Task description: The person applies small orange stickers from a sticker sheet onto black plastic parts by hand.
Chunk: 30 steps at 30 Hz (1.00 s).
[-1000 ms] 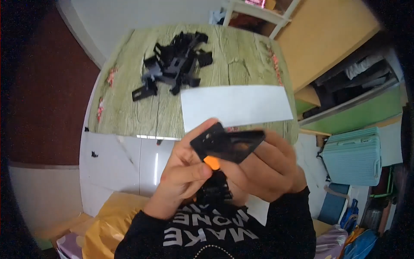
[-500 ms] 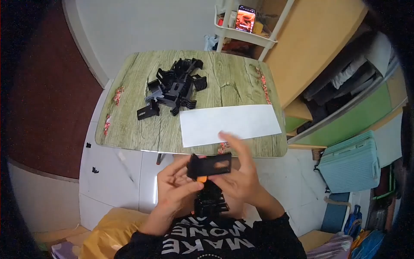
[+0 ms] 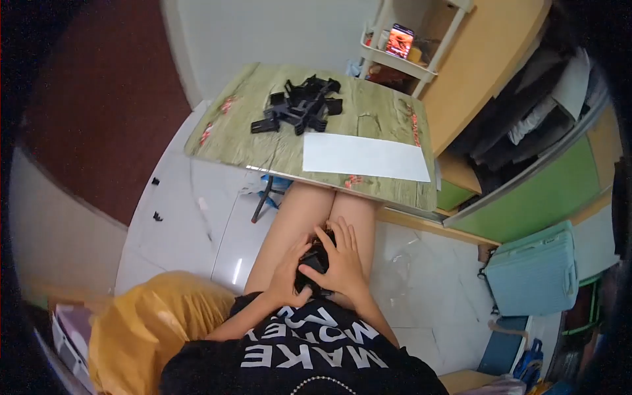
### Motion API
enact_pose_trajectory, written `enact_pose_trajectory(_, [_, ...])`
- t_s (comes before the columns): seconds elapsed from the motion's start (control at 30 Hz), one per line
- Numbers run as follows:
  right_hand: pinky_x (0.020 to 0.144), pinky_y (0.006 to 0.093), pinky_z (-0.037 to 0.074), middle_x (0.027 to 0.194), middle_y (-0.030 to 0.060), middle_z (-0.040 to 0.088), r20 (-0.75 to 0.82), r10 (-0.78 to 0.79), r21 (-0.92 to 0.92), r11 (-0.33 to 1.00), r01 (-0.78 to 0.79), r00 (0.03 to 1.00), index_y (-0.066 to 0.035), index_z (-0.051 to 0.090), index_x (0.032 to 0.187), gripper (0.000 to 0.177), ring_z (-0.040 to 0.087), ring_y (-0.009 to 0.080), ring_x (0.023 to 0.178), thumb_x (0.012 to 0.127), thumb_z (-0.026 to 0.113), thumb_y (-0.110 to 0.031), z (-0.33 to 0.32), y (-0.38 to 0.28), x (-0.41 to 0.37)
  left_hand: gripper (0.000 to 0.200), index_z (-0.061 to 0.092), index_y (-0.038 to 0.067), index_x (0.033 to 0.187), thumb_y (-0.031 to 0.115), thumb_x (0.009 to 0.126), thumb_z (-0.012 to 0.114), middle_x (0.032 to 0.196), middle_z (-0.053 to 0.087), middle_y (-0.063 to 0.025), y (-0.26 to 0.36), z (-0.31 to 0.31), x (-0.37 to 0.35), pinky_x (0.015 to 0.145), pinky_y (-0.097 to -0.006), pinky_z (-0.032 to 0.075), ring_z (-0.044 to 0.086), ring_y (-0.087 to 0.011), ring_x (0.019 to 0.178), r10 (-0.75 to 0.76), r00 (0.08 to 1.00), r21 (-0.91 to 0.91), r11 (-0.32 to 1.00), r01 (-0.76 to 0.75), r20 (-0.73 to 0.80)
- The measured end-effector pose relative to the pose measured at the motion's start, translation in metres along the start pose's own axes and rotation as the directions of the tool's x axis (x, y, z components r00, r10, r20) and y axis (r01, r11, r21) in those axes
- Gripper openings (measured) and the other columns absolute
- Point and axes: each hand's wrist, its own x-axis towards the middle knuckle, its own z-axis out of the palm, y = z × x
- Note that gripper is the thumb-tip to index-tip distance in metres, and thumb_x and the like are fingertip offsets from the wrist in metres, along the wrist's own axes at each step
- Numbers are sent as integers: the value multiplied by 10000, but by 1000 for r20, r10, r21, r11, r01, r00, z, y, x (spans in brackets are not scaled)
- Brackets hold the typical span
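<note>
Both hands are low over my lap, gathered around a dark cluster of black plastic parts (image 3: pixel 316 262). My left hand (image 3: pixel 288 271) curls against the cluster's left side, fingers bent along it. From the right, my right hand (image 3: pixel 343 264) reaches over with its fingers across the top and its thumb pressed on the front. The exact shape of the parts is hidden by the fingers. On the table lies a heap of similar black plastic brackets (image 3: pixel 299 108), some with slots.
The wood-patterned table (image 3: pixel 230 141) stands in front of my knees, a white sheet (image 3: pixel 365 157) near its front edge. A lit phone (image 3: pixel 400 41) rests on a shelf rack. A yellow bag (image 3: pixel 155 322) sits at my left, a mint suitcase (image 3: pixel 532 273) at right.
Both hands have come down toward my lap. The slotted black bracket and orange piece held up before are no longer distinguishable. My view has tilted down, showing my legs.
</note>
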Motion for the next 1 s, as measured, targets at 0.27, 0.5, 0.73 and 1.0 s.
enact_pose_trajectory(0.27, [946, 408, 304, 1214, 198, 381, 67, 87, 468, 877, -108, 994, -15, 447, 1160, 599, 391, 362, 1072, 682, 634, -324, 29, -5, -66, 798, 403, 34, 1244, 291, 559, 723, 1335, 282, -217, 19, 9, -28, 987, -403, 296, 323, -360, 1205, 19, 998, 39, 999, -21, 54])
enact_pose_trajectory(0.5, [973, 394, 298, 1291, 220, 359, -62, -6, 607, 793, 43, 998, -8, 375, 1268, 539, 389, 349, 1149, 787, 490, -220, 54, 17, -90, 871, 334, 17, 1303, 397, 625, 726, 1279, 358, -213, -2, 19, -46, 976, -376, 296, 370, -343, 1150, -109, 994, 83, 991, 108, 13])
enact_pose_trajectory(0.73, [939, 383, 349, 1263, 216, 401, -256, -138, 232, 952, 200, 957, 5, 410, 1232, 509, 422, 348, 1129, 796, 530, -228, 55, -4, -77, 584, 303, 16, 1324, 279, 855, 531, 1303, 385, -163, -13, 34, -44, 974, -292, 293, 378, -248, 1177, -274, 955, -369, 904, 216, -111])
enact_pose_trajectory(1.0, [912, 383, 386, 1247, 217, 429, -313, -269, 235, 907, 349, 911, -27, 495, 1161, 511, 459, 352, 1088, 695, 648, -171, 62, 7, -78, 531, 308, -2, 1315, 265, 889, 480, 1306, 390, -131, 1, 19, -50, 959, -266, 302, 391, -196, 1149, -301, 953, -465, 850, 248, -42])
